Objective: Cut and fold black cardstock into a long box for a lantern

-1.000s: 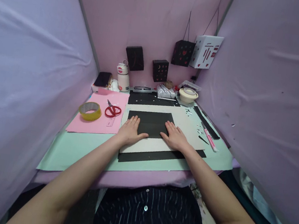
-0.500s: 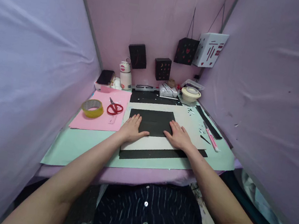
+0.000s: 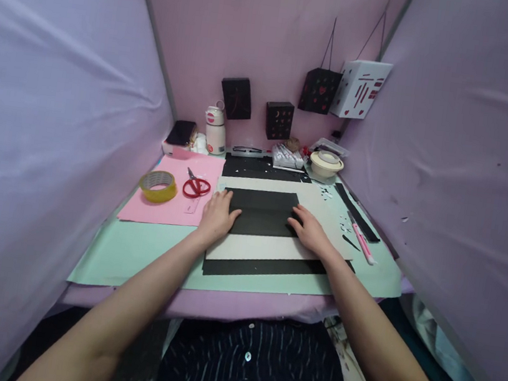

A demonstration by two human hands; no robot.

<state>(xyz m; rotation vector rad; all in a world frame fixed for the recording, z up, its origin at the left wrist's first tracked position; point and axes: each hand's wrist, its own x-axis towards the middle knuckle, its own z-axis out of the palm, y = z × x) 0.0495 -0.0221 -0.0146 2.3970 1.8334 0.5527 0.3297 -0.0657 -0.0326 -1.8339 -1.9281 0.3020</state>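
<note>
A black sheet of paper [image 3: 261, 213] lies flat on a white board [image 3: 246, 246] in front of me. At its left edge rests my left hand [image 3: 218, 218], fingers stretched out and thumb apart, touching the sheet's side. My right hand [image 3: 308, 228] is at the opposite edge, with its fingertips and thumb spread on the paper. Neither hand is closed around anything. Beneath the white board, more black paper [image 3: 266, 267] sticks out toward me.
Red-handled scissors [image 3: 196, 187] and a yellow tape roll [image 3: 158, 187] lie on pink paper [image 3: 137, 212] at left. A pink craft knife [image 3: 362, 243] and black scraps are at right. Behind stand a bottle [image 3: 215, 133] and a cream bowl [image 3: 326, 164]; decorated boxes [image 3: 319, 91] hang on the wall.
My left hand has slid left off the black paper's surface to its edge. My right hand has shifted slightly right, out to the sheet's right edge.
</note>
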